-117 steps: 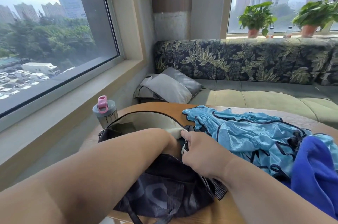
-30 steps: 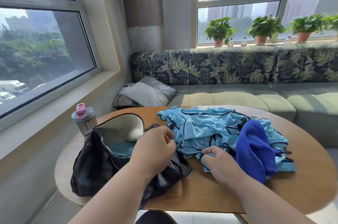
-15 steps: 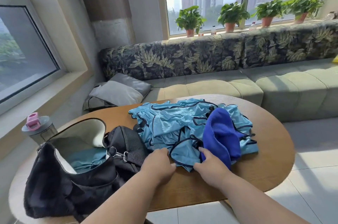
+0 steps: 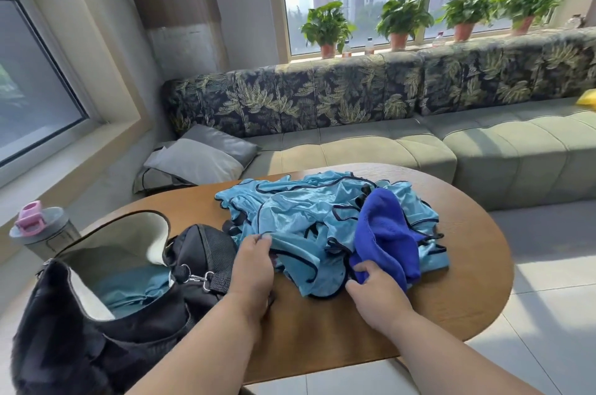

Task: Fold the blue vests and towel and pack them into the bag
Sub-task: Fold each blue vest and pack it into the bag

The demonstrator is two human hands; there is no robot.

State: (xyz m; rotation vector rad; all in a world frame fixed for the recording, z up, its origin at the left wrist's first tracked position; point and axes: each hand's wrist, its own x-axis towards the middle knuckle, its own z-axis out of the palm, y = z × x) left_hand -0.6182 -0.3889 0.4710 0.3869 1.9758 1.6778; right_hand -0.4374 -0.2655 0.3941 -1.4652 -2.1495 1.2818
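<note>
A heap of light blue vests with dark trim lies crumpled on the round wooden table. A dark blue towel is draped over the heap's right side. My left hand pinches the near left edge of a vest. My right hand grips the near end of the towel, at the vests' front edge. The black bag stands open at the left of the table, with a light blue vest lying inside it.
A grey shaker bottle with a pink cap stands behind the bag at the table's left edge. A green sofa with a grey cushion runs behind the table. Tiled floor lies to the right.
My left hand has left the bag's opening and moved right onto the vests. My right hand has slid right from the vest edge to the towel. The view has swung rightward.
</note>
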